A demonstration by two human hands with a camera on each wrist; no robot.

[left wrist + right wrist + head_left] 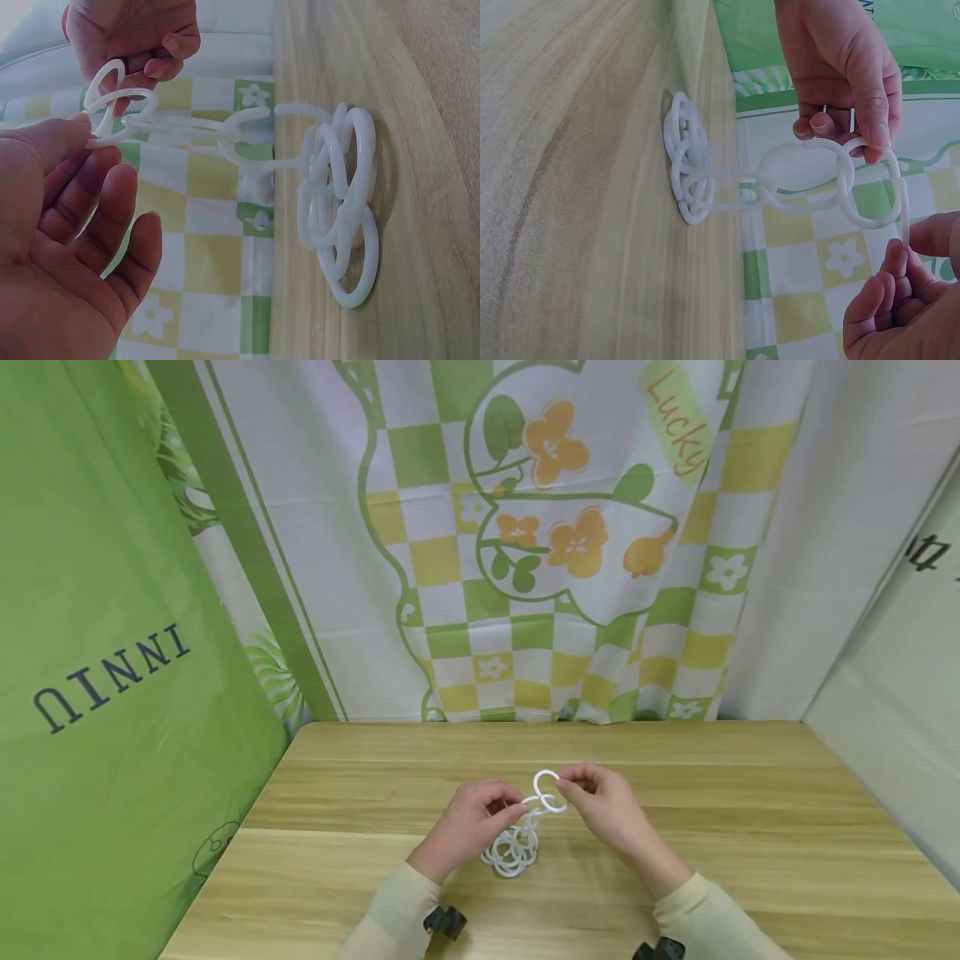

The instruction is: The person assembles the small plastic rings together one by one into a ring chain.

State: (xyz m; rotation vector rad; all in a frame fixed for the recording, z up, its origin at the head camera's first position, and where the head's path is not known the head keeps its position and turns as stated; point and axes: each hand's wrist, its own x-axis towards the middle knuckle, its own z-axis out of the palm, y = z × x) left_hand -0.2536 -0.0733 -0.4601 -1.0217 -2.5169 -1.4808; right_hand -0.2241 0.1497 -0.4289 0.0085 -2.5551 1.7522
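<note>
White plastic rings are linked into a chain, part of it heaped as a pile (512, 870) on the table and part hanging from my hands. My left hand (474, 818) pinches the top ring of the hanging chain (845, 180) between thumb and fingertips. With thumb and forefinger, my right hand (606, 802) grips another white ring (536, 785), which meets the left hand's ring. In the right wrist view this ring (906, 214) is seen nearly edge-on. Whether the two rings are hooked together I cannot tell. Lower links (229, 150) run down to the pile.
The wooden table (360, 793) extends around both hands. Behind it hangs a patterned curtain (450, 643) with green and yellow checks. Green fabric (112, 610) stands at the left and a pale panel (892, 693) at the right.
</note>
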